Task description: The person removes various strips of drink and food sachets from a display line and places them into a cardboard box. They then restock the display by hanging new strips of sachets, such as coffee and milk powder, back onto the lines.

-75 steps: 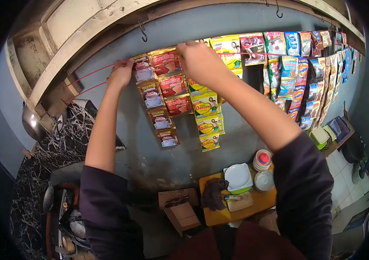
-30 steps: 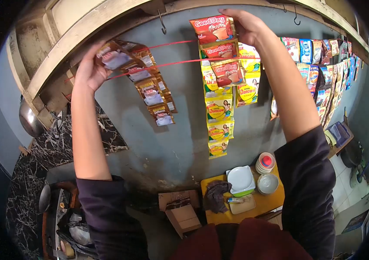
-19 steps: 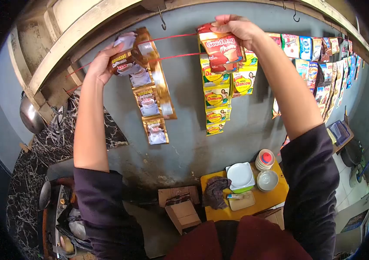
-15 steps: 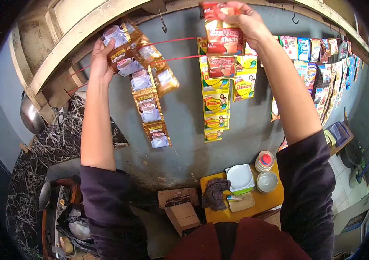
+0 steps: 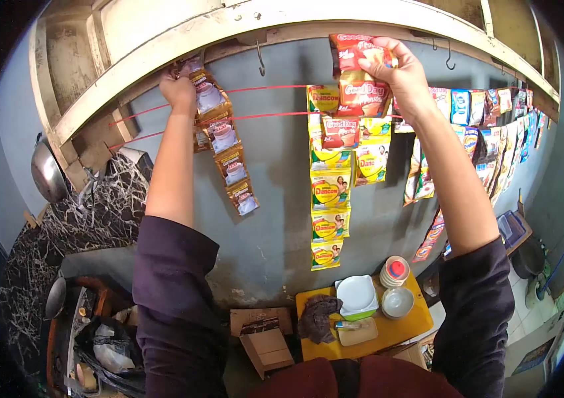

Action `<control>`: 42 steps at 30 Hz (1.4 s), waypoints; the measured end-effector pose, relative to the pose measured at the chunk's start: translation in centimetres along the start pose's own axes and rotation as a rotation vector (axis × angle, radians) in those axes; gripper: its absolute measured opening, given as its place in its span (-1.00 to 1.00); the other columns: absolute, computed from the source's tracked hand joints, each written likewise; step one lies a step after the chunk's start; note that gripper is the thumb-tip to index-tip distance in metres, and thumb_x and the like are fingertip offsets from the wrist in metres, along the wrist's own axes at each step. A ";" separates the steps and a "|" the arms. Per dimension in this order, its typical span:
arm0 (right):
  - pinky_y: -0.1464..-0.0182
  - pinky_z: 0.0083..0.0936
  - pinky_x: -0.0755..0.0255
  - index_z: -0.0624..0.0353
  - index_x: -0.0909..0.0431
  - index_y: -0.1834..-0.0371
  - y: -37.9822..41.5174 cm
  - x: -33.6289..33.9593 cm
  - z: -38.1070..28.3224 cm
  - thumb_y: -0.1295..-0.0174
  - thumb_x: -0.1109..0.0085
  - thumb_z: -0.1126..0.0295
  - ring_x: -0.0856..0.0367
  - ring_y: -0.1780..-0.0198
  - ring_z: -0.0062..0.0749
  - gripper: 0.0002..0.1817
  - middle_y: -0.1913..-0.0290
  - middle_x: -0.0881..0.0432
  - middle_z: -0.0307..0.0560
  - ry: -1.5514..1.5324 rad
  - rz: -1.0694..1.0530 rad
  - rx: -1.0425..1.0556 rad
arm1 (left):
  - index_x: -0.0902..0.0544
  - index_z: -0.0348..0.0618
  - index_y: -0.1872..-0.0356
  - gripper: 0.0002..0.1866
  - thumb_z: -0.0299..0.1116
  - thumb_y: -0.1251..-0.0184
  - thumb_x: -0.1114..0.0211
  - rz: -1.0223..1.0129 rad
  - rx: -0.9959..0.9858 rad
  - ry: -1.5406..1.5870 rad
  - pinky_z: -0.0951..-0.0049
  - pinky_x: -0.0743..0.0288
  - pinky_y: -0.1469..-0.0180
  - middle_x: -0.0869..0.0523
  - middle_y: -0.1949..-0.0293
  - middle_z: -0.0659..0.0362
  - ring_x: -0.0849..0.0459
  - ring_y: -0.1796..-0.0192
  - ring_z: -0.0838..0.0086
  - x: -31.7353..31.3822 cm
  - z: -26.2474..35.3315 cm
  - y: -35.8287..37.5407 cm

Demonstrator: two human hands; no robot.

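Note:
My left hand (image 5: pixel 179 91), raised close under the wooden beam, grips the top of a strip of brown-gold Coffeemix sachets (image 5: pixel 223 136). The strip hangs down at the two red strings (image 5: pixel 268 117), and part of it shows behind on the left. Which side of each string it passes is hard to tell. In my right hand (image 5: pixel 398 76), pinched between thumb and fingers, is a short strip of red Good Day sachets (image 5: pixel 363 96). It dangles in front of yellow Dancow sachets (image 5: pixel 330 189) hung from the strings.
Overhead runs a pale wooden beam (image 5: pixel 282 21), with a metal hook (image 5: pixel 260 60) below it. More sachet strips (image 5: pixel 491 142) hang to the right. Lower down stand a yellow table (image 5: pixel 404 326) with plates and bowls (image 5: pixel 398 302), a cardboard box (image 5: pixel 265 348) and a dark marbled counter (image 5: pixel 89 222).
The view has tilted upward. My left hand has lifted the Coffeemix strip nearer the beam, and the folded part that swung out on its right now hangs behind. My right hand still holds the Good Day sachets.

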State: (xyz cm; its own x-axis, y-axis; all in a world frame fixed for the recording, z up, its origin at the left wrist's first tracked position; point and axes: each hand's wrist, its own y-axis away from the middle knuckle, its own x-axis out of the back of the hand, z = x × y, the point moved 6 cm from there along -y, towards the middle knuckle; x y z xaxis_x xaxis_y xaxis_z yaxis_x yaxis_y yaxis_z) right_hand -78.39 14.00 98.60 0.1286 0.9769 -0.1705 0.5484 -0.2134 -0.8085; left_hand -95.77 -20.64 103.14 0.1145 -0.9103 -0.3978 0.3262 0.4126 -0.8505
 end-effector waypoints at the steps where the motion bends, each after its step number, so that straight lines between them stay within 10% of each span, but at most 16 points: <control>1: 0.25 -0.65 -0.47 0.19 -0.40 0.20 0.1 -0.3 0.0 0.11 -0.27 0.60 -0.51 0.33 -0.60 -0.63 0.33 -0.53 -0.17 -0.018 -0.008 -0.004 | -0.42 -0.32 0.23 -0.78 -0.62 -0.07 -0.16 -0.003 0.006 0.059 0.51 -0.44 0.27 -0.56 0.32 0.12 -0.53 0.35 0.49 -0.1 -0.5 -0.2; 4: 0.26 -0.65 -0.47 0.18 -0.41 0.21 0.7 -0.7 0.2 0.12 -0.27 0.61 -0.51 0.33 -0.60 -0.64 0.34 -0.53 -0.17 -0.033 -0.006 -0.002 | -0.38 -0.25 0.20 -0.79 -0.58 -0.14 -0.13 -0.127 0.452 0.331 0.44 -0.49 0.24 -0.55 0.29 0.11 -0.55 0.33 0.45 -0.6 -2.4 1.7; 12: 0.24 -0.63 -0.49 0.13 -0.40 0.23 2.8 -1.2 1.2 0.08 -0.25 0.60 -0.52 0.29 -0.60 -0.67 0.29 -0.55 -0.20 0.010 -0.028 -0.018 | -0.38 -0.23 0.14 -0.79 -0.34 -0.29 0.01 -0.391 0.378 0.402 0.38 -0.47 0.10 -0.56 0.24 0.11 -0.56 0.24 0.42 3.0 2.7 5.8; 15: 0.24 -0.64 -0.49 0.13 -0.40 0.24 3.1 -1.1 1.1 0.08 -0.25 0.60 -0.52 0.29 -0.61 -0.68 0.30 -0.54 -0.21 0.022 -0.038 -0.028 | -0.39 -0.27 0.06 -0.61 -0.15 -0.27 0.02 -0.833 0.795 0.326 0.39 -0.45 0.07 -0.58 0.23 0.12 -0.58 0.22 0.42 1.4 4.7 8.2; 20: 0.24 -0.64 -0.49 0.15 -0.39 0.25 3.7 -1.8 0.5 0.08 -0.24 0.60 -0.51 0.29 -0.61 -0.69 0.29 -0.54 -0.22 -0.011 -0.061 -0.064 | -0.42 -0.19 0.07 -0.68 -0.20 -0.27 -0.02 -0.618 0.847 -0.067 0.43 -0.49 0.15 -0.59 0.25 0.15 -0.58 0.22 0.45 0.6 2.6 6.0; 23: 0.24 -0.64 -0.49 0.16 -0.38 0.26 4.1 -1.7 -0.1 0.08 -0.25 0.59 -0.52 0.30 -0.61 -0.69 0.29 -0.54 -0.21 0.020 -0.067 -0.018 | -0.43 -0.17 0.10 -0.78 -0.36 -0.26 -0.04 -0.413 0.470 0.131 0.44 -0.47 0.15 -0.59 0.22 0.15 -0.58 0.20 0.45 0.4 1.6 3.2; 26: 0.24 -0.64 -0.49 0.15 -0.39 0.26 4.4 -1.0 -0.3 0.08 -0.25 0.59 -0.52 0.30 -0.61 -0.69 0.29 -0.54 -0.21 -0.012 -0.035 -0.079 | -0.38 -0.18 0.05 -0.74 -0.37 -0.26 -0.04 -0.635 0.402 0.267 0.43 -0.48 0.13 -0.58 0.17 0.13 -0.58 0.17 0.42 0.6 2.0 3.7; 28: 0.24 -0.64 -0.49 0.14 -0.39 0.26 4.5 -0.1 0.0 0.08 -0.25 0.59 -0.53 0.28 -0.60 -0.69 0.27 -0.54 -0.21 -0.050 -0.019 -0.081 | -0.40 -0.19 0.06 -0.72 -0.33 -0.24 -0.06 -0.674 0.459 0.292 0.42 -0.51 0.17 -0.60 0.20 0.12 -0.59 0.20 0.41 0.7 3.5 5.2; 30: 0.23 -0.65 -0.49 0.14 -0.40 0.25 4.6 0.2 -0.1 0.08 -0.24 0.60 -0.53 0.27 -0.60 -0.69 0.27 -0.54 -0.22 -0.058 -0.028 -0.086 | -0.42 -0.20 0.09 -0.71 -0.28 -0.22 -0.09 -0.667 0.946 0.186 0.39 -0.54 0.20 -0.60 0.22 0.10 -0.61 0.24 0.40 1.2 2.5 7.0; 34: 0.22 -0.65 -0.48 0.14 -0.40 0.26 5.0 -0.1 -0.3 0.08 -0.24 0.60 -0.53 0.27 -0.61 -0.69 0.29 -0.55 -0.21 -0.054 -0.024 -0.101 | -0.42 -0.18 0.13 -0.72 -0.27 -0.20 -0.12 -0.705 1.074 -0.187 0.35 -0.54 0.23 -0.58 0.21 0.09 -0.60 0.28 0.39 1.5 0.4 5.9; 42: 0.32 -0.60 -0.53 0.16 -0.41 0.26 6.0 -0.4 0.0 0.11 -0.26 0.61 -0.54 0.33 -0.57 -0.68 0.31 -0.55 -0.17 -0.069 -0.039 -0.128 | -0.45 -0.15 0.18 -0.79 -0.34 -0.18 -0.16 -0.521 0.347 0.297 0.40 -0.43 0.11 -0.55 0.21 0.20 -0.53 0.15 0.47 1.8 0.4 3.9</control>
State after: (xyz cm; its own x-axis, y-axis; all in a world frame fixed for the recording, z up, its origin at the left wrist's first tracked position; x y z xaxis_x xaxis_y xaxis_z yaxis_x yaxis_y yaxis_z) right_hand -75.15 12.33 93.81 0.0503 0.9820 -0.1821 0.6534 -0.1703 -0.7376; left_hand -93.89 -20.68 99.27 -0.3842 -0.9191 -0.0871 0.5556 -0.1549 -0.8169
